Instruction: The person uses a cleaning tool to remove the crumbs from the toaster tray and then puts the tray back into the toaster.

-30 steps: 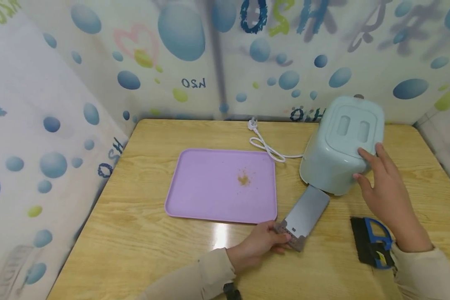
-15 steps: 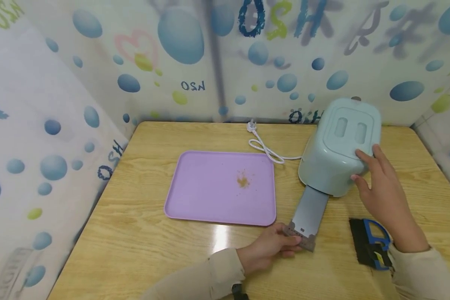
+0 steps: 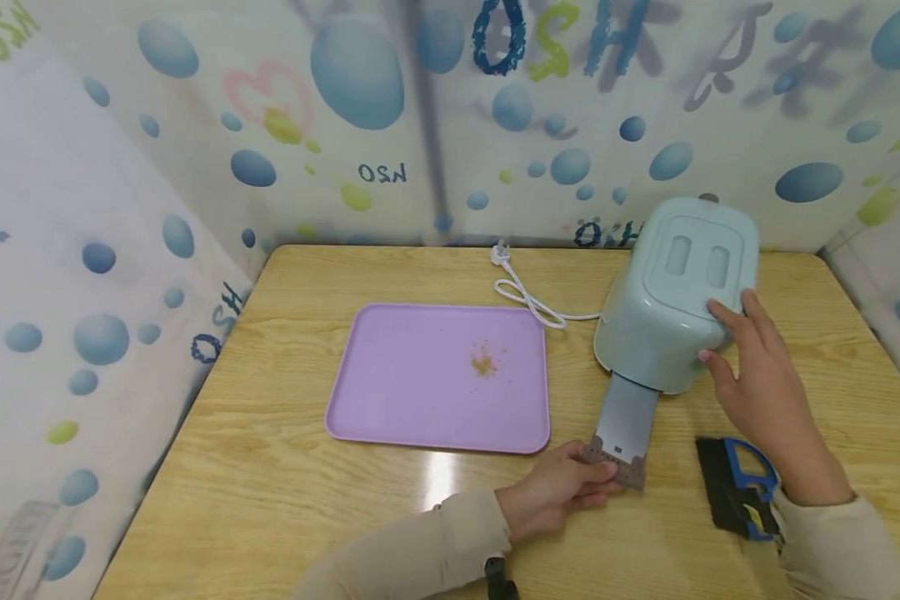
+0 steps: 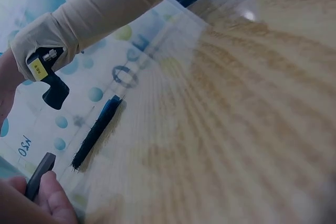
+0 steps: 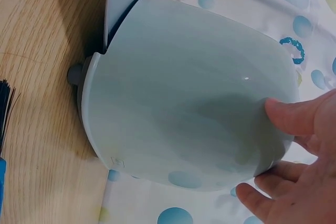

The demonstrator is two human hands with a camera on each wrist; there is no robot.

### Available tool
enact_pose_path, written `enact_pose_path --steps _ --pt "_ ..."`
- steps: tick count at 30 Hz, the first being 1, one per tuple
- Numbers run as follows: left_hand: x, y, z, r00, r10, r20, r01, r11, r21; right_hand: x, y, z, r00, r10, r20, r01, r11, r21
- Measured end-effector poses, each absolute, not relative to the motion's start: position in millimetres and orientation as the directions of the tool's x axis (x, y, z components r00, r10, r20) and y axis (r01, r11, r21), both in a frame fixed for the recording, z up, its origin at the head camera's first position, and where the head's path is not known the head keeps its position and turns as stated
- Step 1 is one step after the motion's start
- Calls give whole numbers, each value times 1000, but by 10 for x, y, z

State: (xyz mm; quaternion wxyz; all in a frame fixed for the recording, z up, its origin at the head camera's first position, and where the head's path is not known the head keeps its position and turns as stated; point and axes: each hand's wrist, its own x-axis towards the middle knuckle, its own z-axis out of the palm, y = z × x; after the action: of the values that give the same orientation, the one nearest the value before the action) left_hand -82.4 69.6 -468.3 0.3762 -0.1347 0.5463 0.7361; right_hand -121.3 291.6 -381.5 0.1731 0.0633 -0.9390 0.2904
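A pale mint toaster with a lid on top stands at the right of the table. My left hand pinches the dark, perforated end of a flat metal crumb tray, thumb on top. The tray's other end goes in at the base of the toaster's near end; how deep is hidden. In the left wrist view, the tray's end shows edge-on between the fingers. My right hand rests on the toaster's near right corner. Its fingers are spread, one on the lid, with the thumb against the end wall.
A purple tray with brown crumbs lies left of the toaster. The toaster's white cord and plug lie behind it. A blue-handled black brush lies beneath the right forearm. A patterned wall backs the table.
The left hand has moved right and slightly forward with the crumb tray. The tray has swung nearly into line with the toaster, and less of it shows. The right hand stays on the toaster.
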Motion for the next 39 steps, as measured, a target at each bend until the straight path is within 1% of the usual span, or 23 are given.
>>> enact_pose_path --steps 9,18,28,33,39 --pt "-964 822 -4682 -698 369 -614 -691 -121 713 -1221 2915 -3833 -921 -19 389 -240 815 -528" --pt "-1009 867 -4675 -694 354 -627 -698 -116 707 -1221 2915 -3848 -910 -18 414 -250 821 -514" --pt "-1130 871 -4717 -669 451 -591 -694 -97 713 -1222 2909 -3869 -914 -11 405 -237 824 -514" --pt "-1190 914 -4707 -663 457 -593 -702 -104 704 -1220 2906 -3870 -914 -6 406 -241 813 -530" --pt "-1268 992 -4648 -666 431 -609 -717 -142 683 -1222 2893 -3866 -911 2 411 -240 809 -536"
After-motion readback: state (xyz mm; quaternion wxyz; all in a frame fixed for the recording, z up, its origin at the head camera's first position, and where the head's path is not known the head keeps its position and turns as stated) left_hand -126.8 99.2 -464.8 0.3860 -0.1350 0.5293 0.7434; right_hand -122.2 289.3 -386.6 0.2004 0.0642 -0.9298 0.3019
